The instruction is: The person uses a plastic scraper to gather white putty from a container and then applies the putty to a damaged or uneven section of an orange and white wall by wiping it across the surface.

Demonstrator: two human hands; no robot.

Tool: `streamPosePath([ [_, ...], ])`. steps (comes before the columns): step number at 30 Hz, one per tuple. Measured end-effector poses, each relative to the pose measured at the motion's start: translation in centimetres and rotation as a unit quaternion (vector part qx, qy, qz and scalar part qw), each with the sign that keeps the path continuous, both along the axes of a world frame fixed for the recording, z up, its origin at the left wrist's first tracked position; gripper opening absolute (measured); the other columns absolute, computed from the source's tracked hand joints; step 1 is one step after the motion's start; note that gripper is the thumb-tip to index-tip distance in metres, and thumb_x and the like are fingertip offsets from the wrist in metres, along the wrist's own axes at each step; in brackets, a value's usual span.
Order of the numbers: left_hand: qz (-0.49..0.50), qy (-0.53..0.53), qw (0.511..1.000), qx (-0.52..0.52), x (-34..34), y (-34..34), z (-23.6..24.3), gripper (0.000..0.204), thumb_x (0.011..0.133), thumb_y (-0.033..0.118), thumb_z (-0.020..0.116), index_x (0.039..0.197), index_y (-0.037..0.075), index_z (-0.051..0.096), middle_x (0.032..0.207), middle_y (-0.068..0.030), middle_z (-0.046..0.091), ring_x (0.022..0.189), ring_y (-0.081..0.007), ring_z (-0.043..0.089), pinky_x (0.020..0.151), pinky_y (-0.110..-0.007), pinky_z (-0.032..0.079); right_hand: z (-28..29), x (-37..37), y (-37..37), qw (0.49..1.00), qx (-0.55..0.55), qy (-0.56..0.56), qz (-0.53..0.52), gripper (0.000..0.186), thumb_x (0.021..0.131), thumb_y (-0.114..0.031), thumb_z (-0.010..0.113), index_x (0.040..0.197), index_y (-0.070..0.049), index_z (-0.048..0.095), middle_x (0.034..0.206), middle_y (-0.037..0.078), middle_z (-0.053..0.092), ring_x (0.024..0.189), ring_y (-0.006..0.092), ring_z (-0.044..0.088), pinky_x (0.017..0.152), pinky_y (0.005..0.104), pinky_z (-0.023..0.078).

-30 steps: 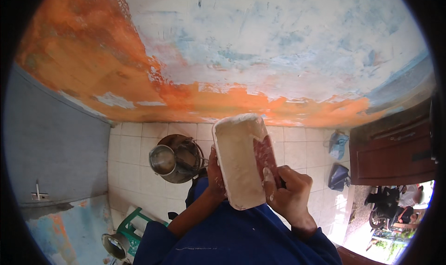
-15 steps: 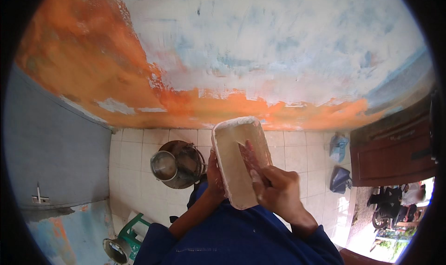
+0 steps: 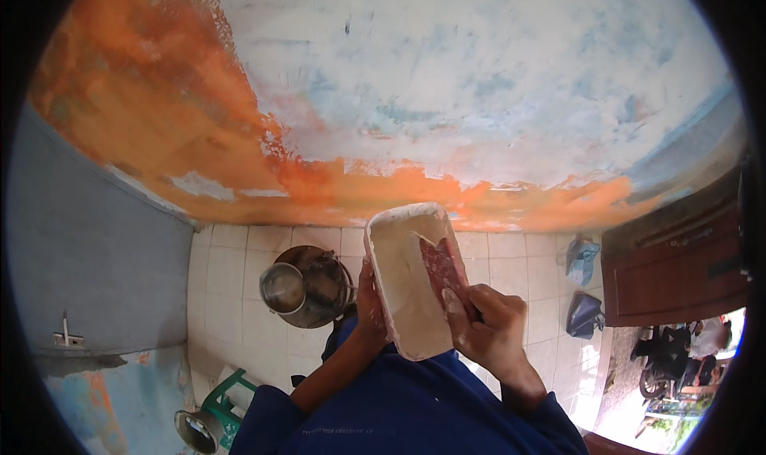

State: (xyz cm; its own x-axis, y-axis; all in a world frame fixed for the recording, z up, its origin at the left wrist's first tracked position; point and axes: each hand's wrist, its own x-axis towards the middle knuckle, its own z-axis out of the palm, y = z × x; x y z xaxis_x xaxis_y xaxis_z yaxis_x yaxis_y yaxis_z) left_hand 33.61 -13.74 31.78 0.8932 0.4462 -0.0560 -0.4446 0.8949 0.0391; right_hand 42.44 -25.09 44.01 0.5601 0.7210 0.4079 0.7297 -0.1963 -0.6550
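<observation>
A pale, rectangular tub [image 3: 408,211] with a whitish crusted rim is held tilted in front of my body. My left hand [image 3: 369,311] grips its left side, the fingers partly hidden behind the wall. Inside lies a smooth beige layer that looks like wet putty. My right hand [image 3: 493,327] is closed around a reddish, putty-smeared scraper [image 3: 441,265], its blade against the inner right side of the tub.
Ahead rises a wall [image 3: 447,80] of patchy white over orange. On the tiled floor stand a round dark container [image 3: 323,299] and a metal pot [image 3: 282,288]. A green stool [image 3: 227,399] is lower left; bags [image 3: 585,311] lie by the brown door [image 3: 670,267].
The scraper and my right hand have shifted right, toward the tub's right wall, and more of the blade shows. My left hand keeps its hold, and the view has tilted slightly upward.
</observation>
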Motion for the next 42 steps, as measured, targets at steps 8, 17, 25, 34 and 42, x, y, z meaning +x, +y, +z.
streamPosePath([
  [8, -0.005, 0.007, 1.000, 0.013, 0.2, -0.2, -0.6, 0.056, 0.099, 0.049, 0.032, 0.136, 0.008, 0.043, 0.129, -0.0116, 0.054, 0.114, -0.0245, 0.057, 0.098, -0.040, 0.047, -0.9, 0.1, 0.3, 1.000, -0.003, -0.018, 0.011, 0.015, 0.076, -0.001, 0.071, 0.066, -0.001, 0.060, 0.052, 0.010, 0.051, 0.040, 0.0209, 0.050, 0.040, 0.0309, 0.039],
  [17, 0.007, 0.047, 0.999, 0.020, 0.0, 0.1, -0.2, 0.055, 0.099, 0.048, 0.032, 0.136, 0.009, 0.042, 0.129, -0.0117, 0.053, 0.115, -0.0257, 0.056, 0.097, -0.041, 0.048, 0.4, 1.0, -0.2, 0.998, -0.018, 0.048, 0.018, 0.008, 0.077, 0.002, 0.069, 0.073, 0.003, 0.062, 0.059, 0.011, 0.055, 0.045, 0.0173, 0.050, 0.043, 0.0281, 0.037],
  [25, 0.015, 0.089, 0.994, 0.059, 0.1, 0.2, 0.8, 0.051, 0.100, 0.045, 0.031, 0.136, 0.010, 0.042, 0.130, -0.0112, 0.052, 0.116, -0.0254, 0.054, 0.100, -0.042, 0.044, 0.7, 0.9, -0.1, 0.998, -0.026, 0.039, -0.035, 0.011, 0.080, 0.000, 0.067, 0.091, 0.003, 0.066, 0.070, 0.014, 0.061, 0.051, 0.0214, 0.060, 0.046, 0.0310, 0.046],
  [34, 0.013, 0.105, 0.992, 0.068, 0.1, 0.2, 0.3, 0.055, 0.100, 0.047, 0.032, 0.140, 0.010, 0.039, 0.135, -0.0121, 0.049, 0.121, -0.0286, 0.049, 0.103, -0.045, 0.040, -0.5, 0.9, -1.7, 0.987, -0.074, 0.133, -0.049, 0.015, 0.083, 0.000, 0.062, 0.096, 0.004, 0.055, 0.077, 0.016, 0.065, 0.061, 0.0177, 0.066, 0.054, 0.0271, 0.050],
  [42, -0.030, 0.055, 0.998, 0.026, -0.4, 0.5, 0.5, 0.059, 0.100, 0.049, 0.026, 0.143, 0.009, 0.033, 0.139, -0.0134, 0.044, 0.125, -0.0285, 0.048, 0.104, -0.045, 0.041, -0.3, 2.1, -1.8, 0.893, 0.062, 0.445, 0.000, 0.029, 0.086, 0.003, 0.059, 0.112, 0.008, 0.047, 0.097, 0.018, 0.066, 0.088, 0.0160, 0.065, 0.078, 0.0276, 0.052],
])
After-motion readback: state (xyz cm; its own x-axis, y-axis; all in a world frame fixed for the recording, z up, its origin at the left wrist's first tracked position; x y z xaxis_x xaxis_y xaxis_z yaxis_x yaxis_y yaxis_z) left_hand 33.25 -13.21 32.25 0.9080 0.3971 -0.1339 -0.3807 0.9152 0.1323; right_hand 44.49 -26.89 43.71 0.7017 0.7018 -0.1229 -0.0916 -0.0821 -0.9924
